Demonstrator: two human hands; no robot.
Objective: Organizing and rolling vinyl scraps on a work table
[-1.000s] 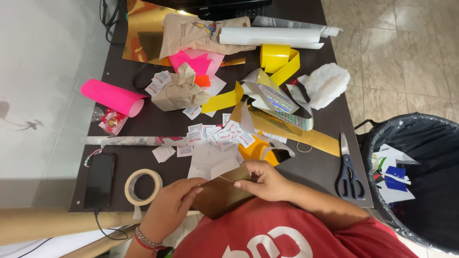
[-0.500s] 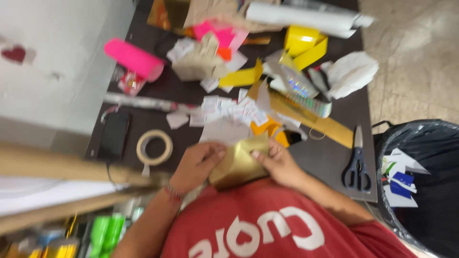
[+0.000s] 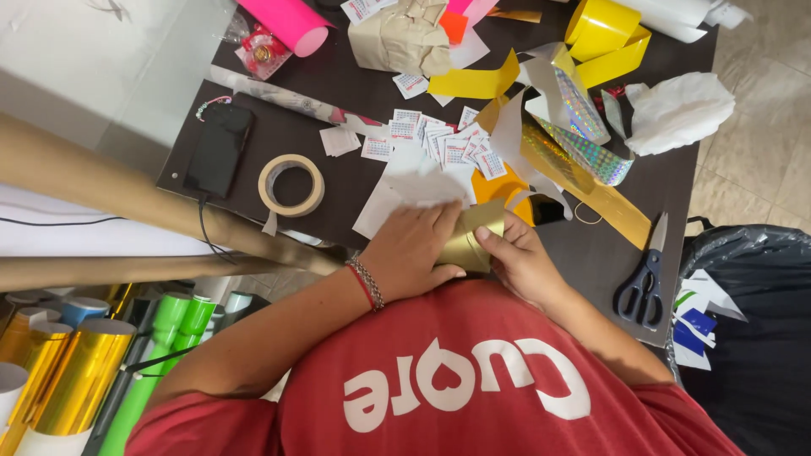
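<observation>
Both hands are on a piece of gold foil card right at the near edge of the dark table, just above the red shirt. The left hand lies flat over its left part with the fingers spread and pressing down; the right hand pinches the right edge, thumb on top, fingers curled under. So it's gripped from both sides and looks bent or folded — I can't tell whether a crease is finished.

Going by what's lying around, I'd judge this as somewhere in the middle: a heap of small printed stickers sits at 12 o'clock from the hands, with a white sheet just under it. The masking tape roll at 10 o'clock and the scissors at 3 o'clock are both lying untouched. Yellow strips and shiny holographic film are scattered at 1 o'clock. A black phone is further out at 10 — nothing on the gold piece looks taped or stuck yet.
</observation>
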